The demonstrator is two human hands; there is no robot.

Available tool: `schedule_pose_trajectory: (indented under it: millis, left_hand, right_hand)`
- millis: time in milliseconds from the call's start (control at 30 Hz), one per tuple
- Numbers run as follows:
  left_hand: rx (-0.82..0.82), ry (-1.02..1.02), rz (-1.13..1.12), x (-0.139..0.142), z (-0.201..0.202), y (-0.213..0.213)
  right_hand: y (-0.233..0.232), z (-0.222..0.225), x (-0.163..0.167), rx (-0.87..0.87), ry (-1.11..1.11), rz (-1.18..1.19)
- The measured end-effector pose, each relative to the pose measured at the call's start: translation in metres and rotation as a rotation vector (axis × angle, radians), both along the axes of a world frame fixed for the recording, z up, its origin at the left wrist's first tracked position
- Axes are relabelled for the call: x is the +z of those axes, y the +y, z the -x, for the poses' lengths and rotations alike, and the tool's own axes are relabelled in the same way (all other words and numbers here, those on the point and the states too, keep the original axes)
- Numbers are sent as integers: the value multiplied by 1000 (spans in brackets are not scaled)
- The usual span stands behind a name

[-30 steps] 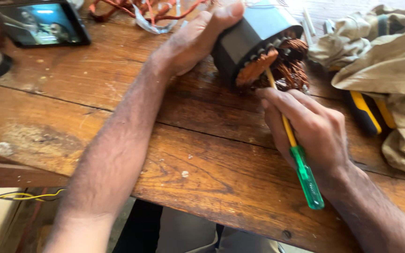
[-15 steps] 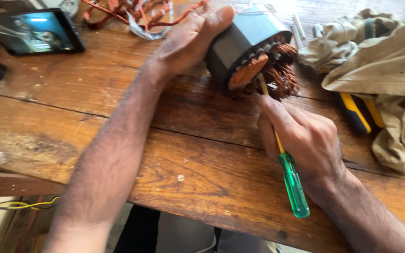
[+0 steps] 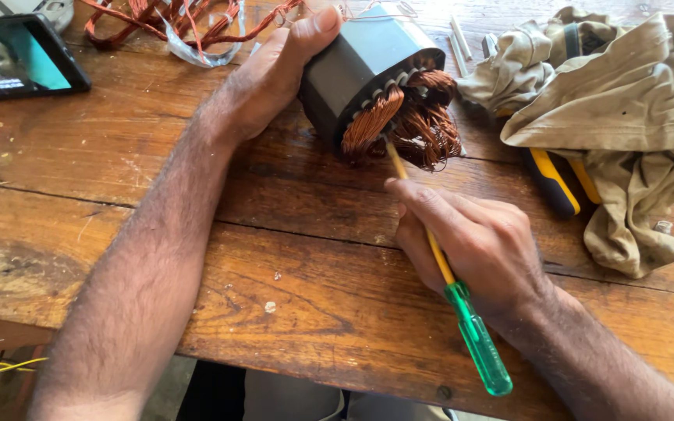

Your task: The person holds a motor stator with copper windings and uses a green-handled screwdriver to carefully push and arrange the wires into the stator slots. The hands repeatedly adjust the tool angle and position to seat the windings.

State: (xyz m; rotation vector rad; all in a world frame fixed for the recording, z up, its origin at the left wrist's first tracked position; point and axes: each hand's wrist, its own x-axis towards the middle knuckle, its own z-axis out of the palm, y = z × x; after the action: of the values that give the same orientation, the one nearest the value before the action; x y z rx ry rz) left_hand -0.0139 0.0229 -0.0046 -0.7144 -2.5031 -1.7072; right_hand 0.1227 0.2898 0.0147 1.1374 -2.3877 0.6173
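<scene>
Head view: screwdriver [image 3: 462,312] tip hidden among stator [image 3: 368,70] copper windings [image 3: 415,117].

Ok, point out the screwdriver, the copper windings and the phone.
screwdriver [image 3: 477,339], head view, on its green handle.
copper windings [image 3: 423,125], head view, on the coil bundle at the stator's open end.
phone [image 3: 13,58], head view, on its lit screen.

Open wood in the near middle, clutter along the far edge and right side

A bare stretch of table [image 3: 290,257] is left between the two forearms. The far side is blocked by the motor core [image 3: 356,66], gripped by the left hand [image 3: 271,82], and by loose copper wire [image 3: 189,19]. The right is crowded by crumpled cloth [image 3: 618,117] over yellow-handled pliers [image 3: 551,179]; a phone [image 3: 13,58] occupies the far left corner.
</scene>
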Motion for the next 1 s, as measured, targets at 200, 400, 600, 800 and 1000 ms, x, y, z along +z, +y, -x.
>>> schedule_pose_trajectory:
  millis: [200, 400, 600, 800, 1000]
  left_hand:
    - [21, -36, 10, 0, 4, 7]
    - [5, -38, 4, -2, 6, 10]
    - [46, -42, 29, -4, 5, 9]
    - [32, -16, 13, -4, 3, 6]
    - [41, -24, 31, -2, 3, 6]
  right_hand:
    - [-2, 11, -4, -11, -18, 27]
    - [-3, 15, -8, -37, -54, 67]
    - [-4, 15, -10, -92, -107, 70]
    - [-3, 14, -12, -64, -25, -148]
    - [-2, 14, -14, -36, -28, -141]
